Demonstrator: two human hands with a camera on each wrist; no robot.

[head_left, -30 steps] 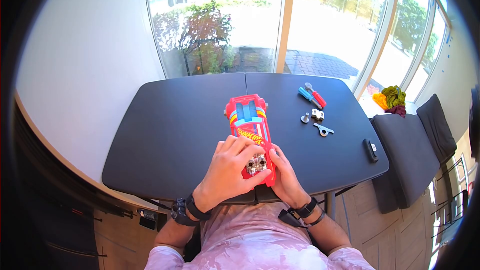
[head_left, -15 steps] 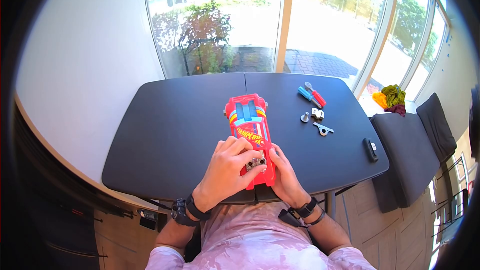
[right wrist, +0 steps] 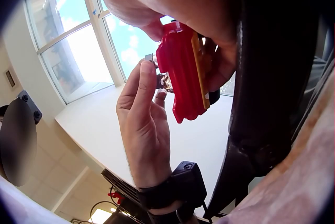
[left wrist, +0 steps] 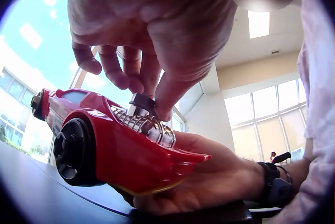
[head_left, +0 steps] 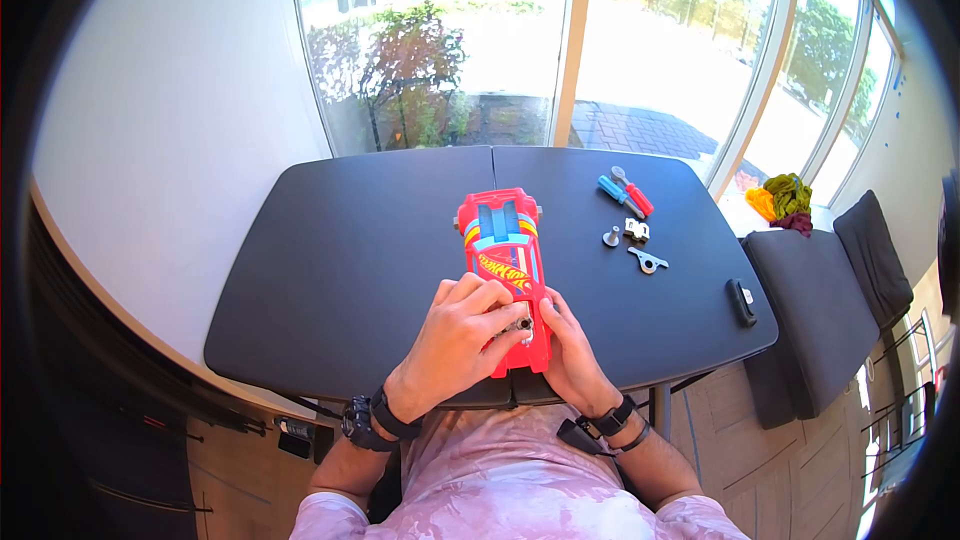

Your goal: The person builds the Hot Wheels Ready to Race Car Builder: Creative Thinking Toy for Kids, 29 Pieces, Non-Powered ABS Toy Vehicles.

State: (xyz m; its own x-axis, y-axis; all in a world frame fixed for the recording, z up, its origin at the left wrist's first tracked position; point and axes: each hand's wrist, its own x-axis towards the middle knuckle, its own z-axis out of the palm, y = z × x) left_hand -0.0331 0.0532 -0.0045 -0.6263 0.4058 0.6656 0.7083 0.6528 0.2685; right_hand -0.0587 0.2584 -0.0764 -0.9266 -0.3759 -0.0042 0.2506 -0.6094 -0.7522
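The red toy car [head_left: 505, 250] with yellow lettering lies lengthwise near the table's front edge. My left hand [head_left: 455, 335] reaches over its near end; in the left wrist view the thumb and a finger pinch a dark-topped piece [left wrist: 142, 101] on the chrome engine part [left wrist: 152, 129]. My right hand [head_left: 575, 355] grips the car's right side, and in the left wrist view its palm [left wrist: 209, 171] lies under the red body [left wrist: 131, 156]. The right wrist view shows the left fingers [right wrist: 144, 90] at the chrome part, beside the red body [right wrist: 180, 72].
On the table [head_left: 340, 270], to the right, lie a blue screwdriver [head_left: 617, 192], a red-handled tool [head_left: 636, 197], a grey knob-like piece [head_left: 612, 236], a whitish block [head_left: 637, 229], a grey bracket [head_left: 648, 260] and a black object [head_left: 741, 303]. A dark seat [head_left: 815, 325] stands beyond.
The left fingers have closed in over the chrome part, covering more of it. The car's far end has shifted slightly right. The right hand keeps its hold on the car.
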